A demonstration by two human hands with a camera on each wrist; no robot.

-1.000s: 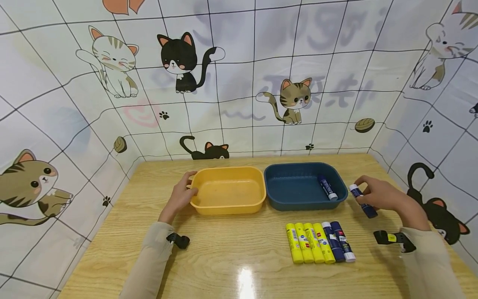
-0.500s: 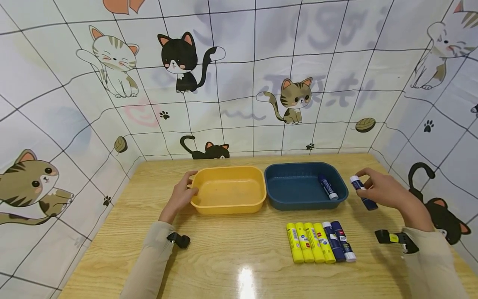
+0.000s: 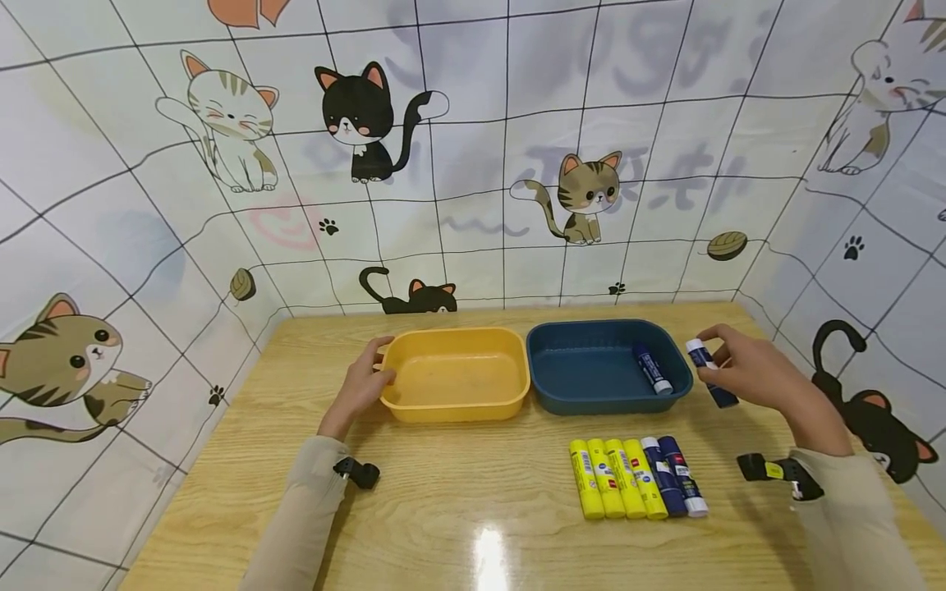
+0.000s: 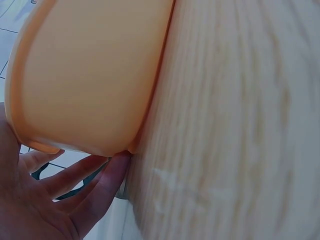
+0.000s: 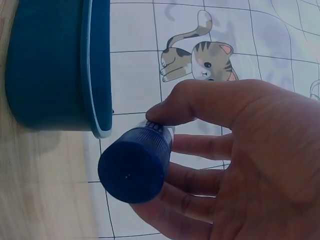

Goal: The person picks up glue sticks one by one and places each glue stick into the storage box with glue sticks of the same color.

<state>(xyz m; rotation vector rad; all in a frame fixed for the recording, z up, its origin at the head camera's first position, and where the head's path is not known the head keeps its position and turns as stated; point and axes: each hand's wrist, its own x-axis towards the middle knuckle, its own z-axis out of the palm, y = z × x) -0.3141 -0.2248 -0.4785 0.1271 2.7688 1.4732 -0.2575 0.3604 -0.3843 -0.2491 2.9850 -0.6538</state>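
Observation:
In the head view my left hand (image 3: 363, 381) holds the left end of the yellow basin (image 3: 456, 412), thumb over the rim. The left wrist view shows its fingers (image 4: 102, 192) against the basin's outer wall. My right hand (image 3: 755, 369) pinches a dark blue glue stick (image 3: 700, 355) with a white end, tilted and raised just right of the dark blue basin (image 3: 591, 404). From the right wrist, the glue stick's blue end (image 5: 131, 167) faces the camera, thumb on top and fingers beneath. Another blue glue stick (image 3: 652, 369) lies inside the blue basin, at its right.
In front of the blue basin several yellow glue sticks (image 3: 606, 480) lie side by side, with two blue glue sticks (image 3: 674, 476) at the right end of the row. The basins stand next to each other on the wooden table (image 3: 443, 492). A cat-print sheet (image 3: 473, 164) rises behind.
My right hand has shifted slightly to the left with the glue stick, towards the blue basin's right end. The left hand stays on the yellow basin. The head view has shifted a little.

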